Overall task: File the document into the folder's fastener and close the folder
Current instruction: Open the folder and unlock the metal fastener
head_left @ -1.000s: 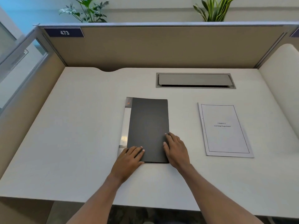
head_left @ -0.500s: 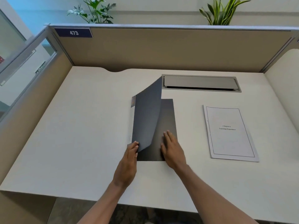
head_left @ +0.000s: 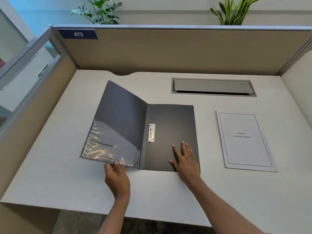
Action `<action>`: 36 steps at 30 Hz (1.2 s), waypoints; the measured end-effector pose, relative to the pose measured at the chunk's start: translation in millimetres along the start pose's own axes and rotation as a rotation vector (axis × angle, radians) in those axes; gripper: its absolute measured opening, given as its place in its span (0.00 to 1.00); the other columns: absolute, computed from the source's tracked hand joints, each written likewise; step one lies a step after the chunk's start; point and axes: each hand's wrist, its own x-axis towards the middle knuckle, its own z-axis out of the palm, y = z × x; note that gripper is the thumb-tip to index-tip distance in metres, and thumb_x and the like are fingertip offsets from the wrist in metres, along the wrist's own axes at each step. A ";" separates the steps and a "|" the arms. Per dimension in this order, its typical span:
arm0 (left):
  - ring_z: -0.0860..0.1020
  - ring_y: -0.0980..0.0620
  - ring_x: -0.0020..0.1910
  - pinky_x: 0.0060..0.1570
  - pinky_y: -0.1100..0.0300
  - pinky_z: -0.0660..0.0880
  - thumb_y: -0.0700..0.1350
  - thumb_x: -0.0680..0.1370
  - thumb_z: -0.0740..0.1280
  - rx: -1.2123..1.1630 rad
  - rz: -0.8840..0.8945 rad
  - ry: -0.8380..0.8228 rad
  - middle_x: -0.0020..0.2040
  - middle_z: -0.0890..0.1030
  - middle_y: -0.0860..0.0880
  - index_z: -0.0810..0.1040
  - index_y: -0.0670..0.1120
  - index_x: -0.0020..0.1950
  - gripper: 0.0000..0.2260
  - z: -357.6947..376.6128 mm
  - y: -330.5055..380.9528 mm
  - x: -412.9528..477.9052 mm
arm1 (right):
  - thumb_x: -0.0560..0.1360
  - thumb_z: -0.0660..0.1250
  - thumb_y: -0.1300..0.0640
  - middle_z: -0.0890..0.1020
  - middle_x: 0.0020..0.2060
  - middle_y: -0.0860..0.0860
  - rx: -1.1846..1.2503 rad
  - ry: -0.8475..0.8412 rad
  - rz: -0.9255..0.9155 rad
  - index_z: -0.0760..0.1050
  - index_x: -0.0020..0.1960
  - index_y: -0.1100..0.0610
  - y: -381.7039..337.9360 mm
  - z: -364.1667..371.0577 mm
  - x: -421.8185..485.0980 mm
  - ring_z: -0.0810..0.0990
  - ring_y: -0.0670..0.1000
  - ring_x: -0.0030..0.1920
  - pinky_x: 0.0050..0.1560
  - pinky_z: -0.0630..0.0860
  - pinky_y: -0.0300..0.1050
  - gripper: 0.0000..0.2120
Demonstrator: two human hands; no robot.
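Observation:
A dark grey folder point(head_left: 170, 120) lies open in the middle of the desk. Its front cover point(head_left: 121, 115) is swung to the left and still tilted up off the desk, with a clear plastic pocket on its lower part. A metal fastener point(head_left: 151, 133) sits along the spine on the back panel. My left hand point(head_left: 117, 178) pinches the cover's bottom edge. My right hand point(head_left: 185, 159) rests flat, fingers spread, on the back panel's lower right. The white document point(head_left: 244, 141), a stapled printout with a framed title page, lies to the right of the folder, untouched.
The pale desk point(head_left: 50, 174) is enclosed by beige partition walls at the back and both sides. A grey cable-tray flap point(head_left: 212, 86) is set into the desk behind the folder. Plants stand above the back partition. The desk's front edge is near my forearms.
The folder was shut a second ago. My left hand lifted the front cover and swung it over to the left, exposing the fastener. My right hand stayed pressing on the back panel.

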 end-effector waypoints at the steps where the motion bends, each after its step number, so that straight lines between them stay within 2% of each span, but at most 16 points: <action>1: 0.84 0.48 0.45 0.47 0.52 0.84 0.42 0.86 0.62 -0.034 -0.083 0.000 0.46 0.81 0.47 0.74 0.43 0.51 0.05 0.5 -2.7 4.9 | 0.83 0.52 0.37 0.46 0.83 0.58 -0.007 0.002 0.003 0.46 0.83 0.46 2.4 0.1 0.2 0.44 0.57 0.83 0.82 0.48 0.51 0.33; 5: 0.87 0.41 0.45 0.49 0.49 0.85 0.41 0.84 0.66 -0.173 -0.394 0.029 0.46 0.83 0.44 0.78 0.40 0.47 0.07 1.7 -13.4 18.7 | 0.83 0.51 0.36 0.46 0.83 0.57 -0.006 -0.004 0.011 0.46 0.83 0.46 7.4 -0.7 1.9 0.45 0.56 0.83 0.82 0.48 0.50 0.34; 7: 0.88 0.40 0.45 0.48 0.51 0.86 0.40 0.82 0.69 -0.215 -0.501 0.043 0.44 0.84 0.42 0.78 0.38 0.44 0.09 0.8 -17.1 24.2 | 0.82 0.51 0.35 0.46 0.83 0.56 -0.010 -0.013 0.015 0.45 0.83 0.45 9.0 -0.7 2.2 0.45 0.56 0.83 0.82 0.47 0.50 0.34; 9: 0.88 0.41 0.44 0.49 0.49 0.86 0.41 0.81 0.71 -0.186 -0.568 0.035 0.46 0.86 0.40 0.79 0.37 0.46 0.08 -1.5 -20.7 29.8 | 0.82 0.52 0.35 0.46 0.83 0.56 -0.004 -0.016 0.017 0.45 0.83 0.45 9.8 -0.6 2.1 0.44 0.56 0.83 0.81 0.47 0.50 0.34; 10: 0.88 0.43 0.42 0.47 0.51 0.86 0.41 0.80 0.72 -0.166 -0.594 0.041 0.47 0.86 0.40 0.80 0.36 0.48 0.08 -2.7 -22.1 32.4 | 0.82 0.52 0.35 0.46 0.83 0.56 0.000 -0.014 0.017 0.46 0.83 0.45 10.1 -0.5 1.9 0.44 0.56 0.83 0.81 0.47 0.50 0.34; 13: 0.87 0.51 0.33 0.31 0.63 0.83 0.40 0.78 0.75 -0.106 -0.602 0.074 0.48 0.86 0.39 0.80 0.35 0.54 0.10 -5.1 -21.5 38.7 | 0.82 0.53 0.35 0.46 0.83 0.56 0.012 -0.010 0.017 0.46 0.83 0.45 9.7 0.0 1.7 0.44 0.56 0.83 0.81 0.47 0.50 0.34; 15: 0.87 0.46 0.37 0.33 0.61 0.83 0.40 0.77 0.76 -0.008 -0.573 0.084 0.52 0.85 0.39 0.77 0.36 0.58 0.14 -3.9 -17.4 41.7 | 0.82 0.52 0.35 0.46 0.83 0.56 0.009 -0.009 0.016 0.46 0.83 0.45 9.6 0.0 1.3 0.44 0.56 0.83 0.81 0.47 0.49 0.34; 18: 0.83 0.33 0.52 0.48 0.46 0.83 0.38 0.74 0.79 0.192 -0.536 0.110 0.64 0.77 0.35 0.70 0.40 0.65 0.25 0.1 -10.4 42.9 | 0.82 0.52 0.35 0.46 0.83 0.55 0.012 -0.007 0.016 0.45 0.83 0.44 9.5 -1.1 0.3 0.44 0.56 0.83 0.81 0.48 0.49 0.34; 20: 0.80 0.31 0.55 0.51 0.41 0.81 0.37 0.73 0.79 0.295 -0.425 0.083 0.67 0.73 0.35 0.69 0.42 0.65 0.26 1.5 -7.5 42.1 | 0.82 0.52 0.35 0.46 0.83 0.55 0.014 -0.012 0.023 0.45 0.83 0.44 8.4 -2.6 0.0 0.45 0.56 0.83 0.81 0.50 0.50 0.34; 22: 0.80 0.32 0.54 0.51 0.41 0.82 0.37 0.73 0.78 0.400 -0.225 0.016 0.67 0.71 0.37 0.70 0.44 0.65 0.25 2.0 -6.0 41.5 | 0.82 0.52 0.35 0.46 0.83 0.55 0.011 -0.021 0.028 0.45 0.83 0.44 7.1 -4.4 0.2 0.45 0.56 0.83 0.81 0.51 0.50 0.34; 25: 0.78 0.36 0.58 0.60 0.41 0.77 0.37 0.73 0.77 0.564 0.121 -0.098 0.65 0.73 0.40 0.77 0.44 0.64 0.21 6.9 2.8 49.6 | 0.82 0.53 0.36 0.48 0.83 0.56 -0.001 -0.027 0.031 0.47 0.83 0.45 4.9 -9.0 0.4 0.47 0.57 0.83 0.82 0.51 0.52 0.34; 28: 0.78 0.41 0.60 0.62 0.44 0.79 0.38 0.75 0.75 0.594 0.340 -0.269 0.64 0.74 0.43 0.80 0.44 0.65 0.18 22.1 20.2 64.8 | 0.82 0.54 0.36 0.54 0.82 0.56 -0.026 -0.005 0.037 0.52 0.82 0.49 -2.3 -18.5 4.0 0.51 0.57 0.82 0.82 0.51 0.54 0.33; 30: 0.77 0.46 0.60 0.62 0.47 0.80 0.40 0.77 0.73 0.580 0.399 -0.399 0.64 0.74 0.46 0.79 0.45 0.67 0.18 36.2 31.6 75.3 | 0.82 0.56 0.38 0.61 0.80 0.56 0.012 0.043 0.032 0.57 0.81 0.53 -13.2 -28.8 11.0 0.58 0.57 0.80 0.81 0.55 0.52 0.32; 32: 0.79 0.48 0.59 0.62 0.50 0.80 0.42 0.80 0.71 0.568 0.398 -0.542 0.65 0.74 0.47 0.76 0.46 0.73 0.21 53.9 43.3 85.9 | 0.81 0.59 0.40 0.68 0.75 0.54 0.100 0.085 0.032 0.62 0.78 0.56 -28.1 -39.5 22.2 0.66 0.56 0.76 0.77 0.64 0.50 0.31; 34: 0.79 0.47 0.56 0.62 0.52 0.79 0.44 0.81 0.69 0.589 0.370 -0.676 0.65 0.74 0.46 0.71 0.46 0.78 0.25 75.3 55.7 97.1 | 0.81 0.61 0.41 0.70 0.73 0.52 0.219 0.078 0.062 0.62 0.78 0.56 -44.8 -48.2 36.1 0.69 0.55 0.72 0.71 0.70 0.50 0.31; 36: 0.79 0.43 0.57 0.65 0.51 0.76 0.45 0.81 0.69 0.640 0.331 -0.785 0.64 0.74 0.43 0.68 0.45 0.80 0.27 98.5 65.8 109.2 | 0.81 0.62 0.41 0.70 0.73 0.52 0.304 0.036 0.088 0.61 0.78 0.56 -60.6 -53.1 51.5 0.69 0.54 0.72 0.67 0.73 0.52 0.31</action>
